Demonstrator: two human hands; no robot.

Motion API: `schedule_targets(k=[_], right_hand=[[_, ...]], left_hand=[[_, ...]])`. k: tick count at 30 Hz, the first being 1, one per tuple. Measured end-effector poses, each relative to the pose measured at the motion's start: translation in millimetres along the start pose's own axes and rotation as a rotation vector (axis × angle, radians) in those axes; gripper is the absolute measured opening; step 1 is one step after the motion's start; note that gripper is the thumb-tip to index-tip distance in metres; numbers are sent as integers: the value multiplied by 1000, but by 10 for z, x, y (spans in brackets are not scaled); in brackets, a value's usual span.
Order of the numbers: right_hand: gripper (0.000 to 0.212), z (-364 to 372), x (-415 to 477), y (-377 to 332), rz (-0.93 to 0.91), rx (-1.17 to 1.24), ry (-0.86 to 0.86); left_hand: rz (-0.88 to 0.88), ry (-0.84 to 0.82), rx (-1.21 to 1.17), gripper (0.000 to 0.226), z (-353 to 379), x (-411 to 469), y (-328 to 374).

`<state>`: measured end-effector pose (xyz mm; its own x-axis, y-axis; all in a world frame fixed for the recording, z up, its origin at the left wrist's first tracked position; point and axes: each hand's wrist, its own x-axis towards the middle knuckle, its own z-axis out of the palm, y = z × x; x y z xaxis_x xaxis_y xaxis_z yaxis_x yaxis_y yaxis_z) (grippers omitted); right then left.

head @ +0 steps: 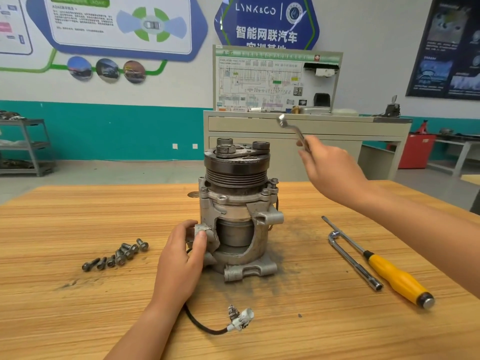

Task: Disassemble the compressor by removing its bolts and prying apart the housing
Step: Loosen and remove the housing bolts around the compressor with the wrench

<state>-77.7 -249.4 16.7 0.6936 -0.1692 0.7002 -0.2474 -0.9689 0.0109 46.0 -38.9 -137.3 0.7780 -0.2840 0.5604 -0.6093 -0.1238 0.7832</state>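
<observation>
Compressor [237, 211] partly hidden by left hand [181, 258]; wrench [291, 128] in right hand [332, 172] blurred.

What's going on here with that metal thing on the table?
A person is taking apart a grey metal compressor standing upright on a wooden table. The left hand grips a lug on its side, while the right hand holds a bent silver wrench raised in the air. Loose dark bolts lie to the left; a yellow-handled screwdriver and an L-shaped socket wrench lie to the right.
</observation>
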Motion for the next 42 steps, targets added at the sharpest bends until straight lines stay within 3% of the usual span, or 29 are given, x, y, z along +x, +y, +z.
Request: schedule_targets(k=[4,9,19,28,32,37,42], right_hand=[[18,-171,-259,-89,108,-201,-287],[13,-296,-297,-280,130,-356,-431],[22,-517,-155,-717,-157,-762,-647],[14,-593,-94,-633,-358,-874,-658],[23,-588,-92,-579,-367,-879,-648],[32,-505,-130,-624,-329,-860,-634],[22,-491,-115,-600,-345,-884,-619]], left_hand=[[16,-6,-5,65,-7,8,7],[7,12,0,44,-1,7,-7],[14,18,-6,35,1,8,0],[17,19,9,46,10,6,24],[20,26,3,43,9,6,23],[21,40,18,18,17,11,5],[5,45,2,39,13,8,20]])
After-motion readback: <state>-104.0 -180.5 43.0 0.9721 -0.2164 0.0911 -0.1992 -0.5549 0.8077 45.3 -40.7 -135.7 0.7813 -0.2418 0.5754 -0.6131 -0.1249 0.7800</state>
